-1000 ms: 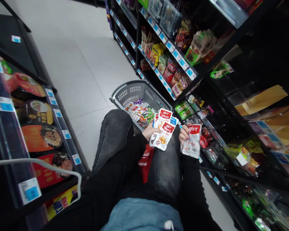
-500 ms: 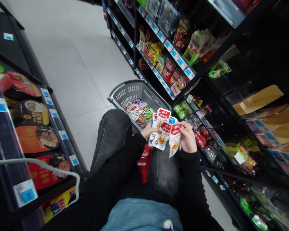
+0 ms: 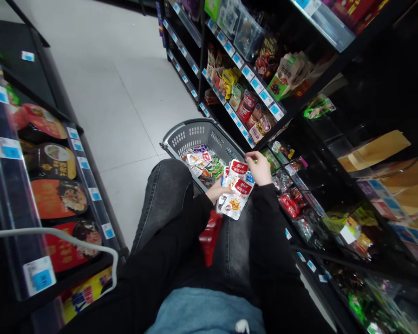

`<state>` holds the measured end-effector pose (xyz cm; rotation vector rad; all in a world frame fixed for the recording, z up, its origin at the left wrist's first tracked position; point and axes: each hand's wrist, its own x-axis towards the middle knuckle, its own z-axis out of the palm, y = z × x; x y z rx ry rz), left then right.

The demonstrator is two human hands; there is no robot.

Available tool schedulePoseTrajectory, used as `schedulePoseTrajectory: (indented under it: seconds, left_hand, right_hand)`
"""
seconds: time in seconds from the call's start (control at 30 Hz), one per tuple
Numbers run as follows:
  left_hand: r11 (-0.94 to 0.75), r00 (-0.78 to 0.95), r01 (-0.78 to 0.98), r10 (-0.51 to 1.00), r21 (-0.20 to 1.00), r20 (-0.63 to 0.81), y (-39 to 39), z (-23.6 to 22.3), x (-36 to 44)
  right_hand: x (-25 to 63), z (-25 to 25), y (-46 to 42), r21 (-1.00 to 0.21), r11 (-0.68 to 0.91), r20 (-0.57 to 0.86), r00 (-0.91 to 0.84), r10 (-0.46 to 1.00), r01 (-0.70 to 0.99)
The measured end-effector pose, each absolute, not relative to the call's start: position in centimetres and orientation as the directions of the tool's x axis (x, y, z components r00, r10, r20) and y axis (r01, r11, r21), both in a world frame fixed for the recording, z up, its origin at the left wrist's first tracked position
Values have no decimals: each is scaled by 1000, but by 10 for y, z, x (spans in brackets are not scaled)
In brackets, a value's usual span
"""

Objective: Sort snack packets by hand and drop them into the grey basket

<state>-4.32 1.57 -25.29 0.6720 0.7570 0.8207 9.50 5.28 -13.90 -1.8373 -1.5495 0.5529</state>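
My left hand is closed around a fan of small snack packets, silver-white with red labels and pictures of food. A blue-labelled packet shows behind them. Just above the fan's upper right corner is my right hand, its fingers bent and a little apart, with no packet visible in it. Beyond both hands stands a grey shopping basket holding many small packets. On top of that pile lies a white packet with a red label.
Shelves of bagged snacks rise ahead and to the right. Boxed instant meals line the left shelf, with a white cable in front. Something red lies between my legs. Grey floor tiles stretch ahead.
The packet that my right hand held has left it, and a similar one now lies in the basket. My right hand has moved up and slightly left. My left hand still holds its fan.
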Motion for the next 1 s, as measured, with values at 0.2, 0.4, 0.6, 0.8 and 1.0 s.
schedulePoseTrajectory:
  seconds: [0.2, 0.4, 0.6, 0.8, 1.0]
  left_hand:
    - [583, 483, -371, 786, 723, -386, 15, -256, -42]
    - [589, 466, -398, 790, 704, -398, 13, -247, -42]
    - [614, 497, -437, 774, 658, -392, 14, -242, -42]
    - [611, 493, -436, 776, 661, -392, 15, -242, -42]
    - [597, 470, -444, 790, 668, -394, 17, -243, -41]
  right_hand:
    - [129, -164, 10, -623, -148, 5, 193, 981, 768]
    - [132, -186, -6, -695, -161, -126, 101, 987, 701]
    - [142, -191, -10, -877, -33, 60, 177, 982, 480]
    - [147, -183, -14, -943, 21, -80, 286, 955, -332]
    - [134, -174, -25, -590, 13, 4, 14, 1000, -807]
